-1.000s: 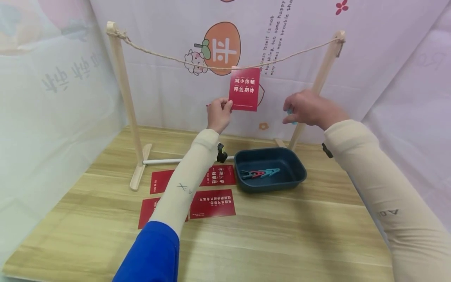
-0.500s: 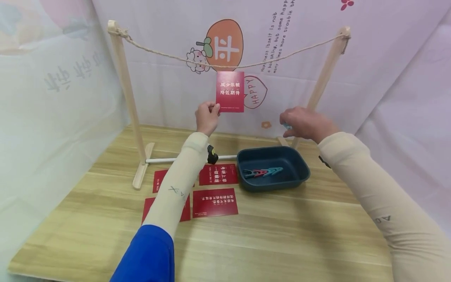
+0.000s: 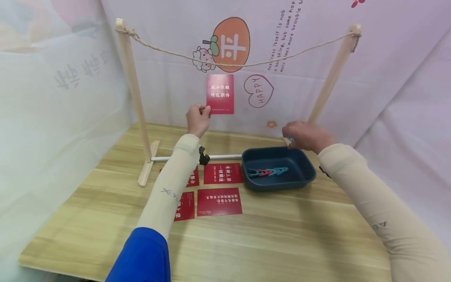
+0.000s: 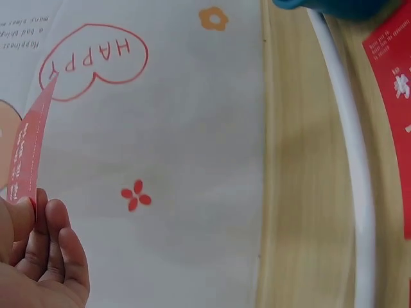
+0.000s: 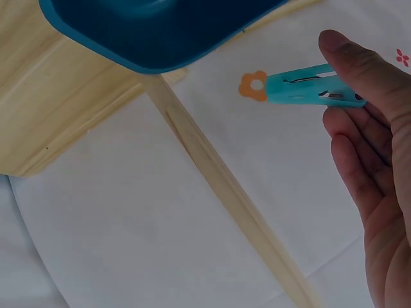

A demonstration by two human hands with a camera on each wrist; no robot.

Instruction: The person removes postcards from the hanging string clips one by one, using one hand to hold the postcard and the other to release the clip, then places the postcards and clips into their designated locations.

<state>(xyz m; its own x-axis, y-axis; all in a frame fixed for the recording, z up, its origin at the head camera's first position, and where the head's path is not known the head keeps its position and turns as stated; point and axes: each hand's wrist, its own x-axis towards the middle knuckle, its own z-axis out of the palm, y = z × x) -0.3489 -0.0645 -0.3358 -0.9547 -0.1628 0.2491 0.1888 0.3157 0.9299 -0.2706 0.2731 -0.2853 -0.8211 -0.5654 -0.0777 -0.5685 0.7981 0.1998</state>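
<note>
My left hand [image 3: 198, 119] pinches a red card [image 3: 220, 94] by its lower left corner, thumb in front. The card is upright, its top edge just below the sagging rope [image 3: 225, 64] in the head view. In the left wrist view the card [image 4: 31, 147] is seen nearly edge-on. Over the back right of the dark blue tub [image 3: 278, 186], my right hand [image 3: 308, 135] holds a light blue clothespin [image 5: 308, 86] between thumb and fingers. Inside the tub lie several clothespins [image 3: 267, 172], teal and red.
Several red cards [image 3: 219, 201] lie on the wooden table [image 3: 282, 243], partly hidden by my left forearm. A left wooden post [image 3: 132, 86] and a right wooden post [image 3: 334, 74] carry the rope. A white rod [image 3: 225, 156] runs low between them. Printed cloth hangs behind.
My left hand has moved left and slightly down with the card, which overlapped the rope before and now sits below it. My right hand has lowered toward the tub with the clothespin.
</note>
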